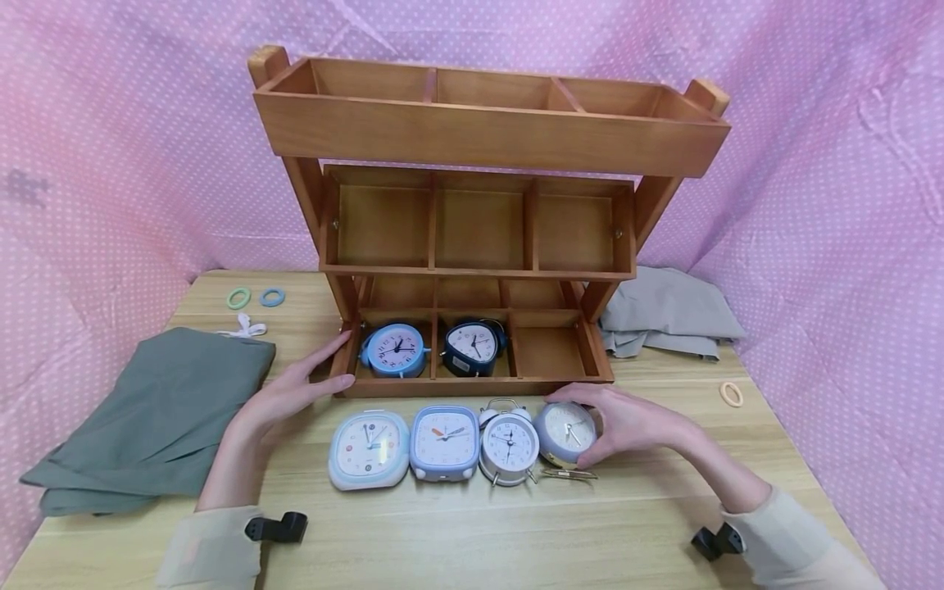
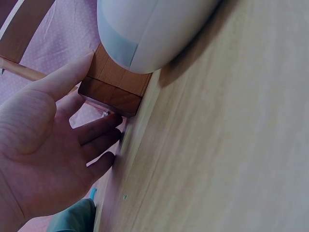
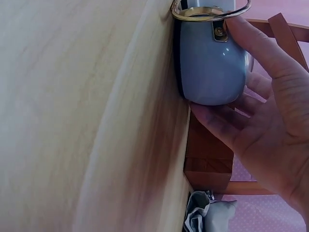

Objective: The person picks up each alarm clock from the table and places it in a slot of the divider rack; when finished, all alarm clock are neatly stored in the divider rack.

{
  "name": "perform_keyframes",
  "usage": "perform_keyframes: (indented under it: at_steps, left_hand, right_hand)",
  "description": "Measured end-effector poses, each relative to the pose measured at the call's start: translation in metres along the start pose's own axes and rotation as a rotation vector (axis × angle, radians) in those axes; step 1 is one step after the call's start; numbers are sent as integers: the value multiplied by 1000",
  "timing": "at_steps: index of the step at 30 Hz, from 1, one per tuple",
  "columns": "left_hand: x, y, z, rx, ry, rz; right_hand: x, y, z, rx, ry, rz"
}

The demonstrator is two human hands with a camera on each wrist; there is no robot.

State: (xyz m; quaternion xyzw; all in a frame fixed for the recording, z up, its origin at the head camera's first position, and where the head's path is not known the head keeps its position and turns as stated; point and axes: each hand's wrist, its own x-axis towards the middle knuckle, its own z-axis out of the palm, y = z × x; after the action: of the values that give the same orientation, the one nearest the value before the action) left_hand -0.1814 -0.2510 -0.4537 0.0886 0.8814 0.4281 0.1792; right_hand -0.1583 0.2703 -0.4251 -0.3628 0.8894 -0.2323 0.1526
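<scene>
Four clocks stand in a row on the wooden table in front of a three-tier wooden shelf (image 1: 479, 387). My right hand (image 1: 590, 428) grips the rightmost one, a round lavender-blue clock (image 1: 564, 432), fingers over its top and thumb below. The right wrist view shows that clock (image 3: 212, 63) from behind, with a gold wire stand. To its left stand a white twin-bell clock (image 1: 509, 447), a blue square clock (image 1: 445, 442) and a pale blue square clock (image 1: 369, 449). My left hand (image 1: 302, 383) lies open, fingertips touching the shelf's bottom left corner (image 2: 113, 92). A blue clock (image 1: 396, 350) and a dark clock (image 1: 474, 346) sit in the bottom tier.
A folded green cloth (image 1: 155, 410) lies at the left and a grey cloth (image 1: 664, 315) behind the shelf's right side. Hair ties (image 1: 254, 297) lie at the back left, a peach ring (image 1: 731, 394) at the right. Pink dotted fabric walls the table in.
</scene>
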Motion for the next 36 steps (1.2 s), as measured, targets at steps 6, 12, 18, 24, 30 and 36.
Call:
perform_keyframes:
  at_steps: [6, 12, 18, 24, 30, 36]
  left_hand:
    - [-1, 0, 0, -7, 1, -6]
    - [0, 0, 0, -4, 0, -5]
    - [0, 0, 0, -3, 1, 1]
    - [0, 1, 1, -3, 0, 2]
    - [-1, 0, 0, -14, -5, 0]
    - [0, 1, 0, -11, -1, 5]
  right_hand:
    - [-3, -2, -14, -37, -3, -49]
    - [-7, -5, -37, -58, 15, -68]
    - [-5, -9, -66, -66, 66, -25]
    - [7, -7, -89, -89, 104, -42]
    - [28, 2, -97, -126, 138, -103]
    - [46, 8, -97, -98, 146, -41]
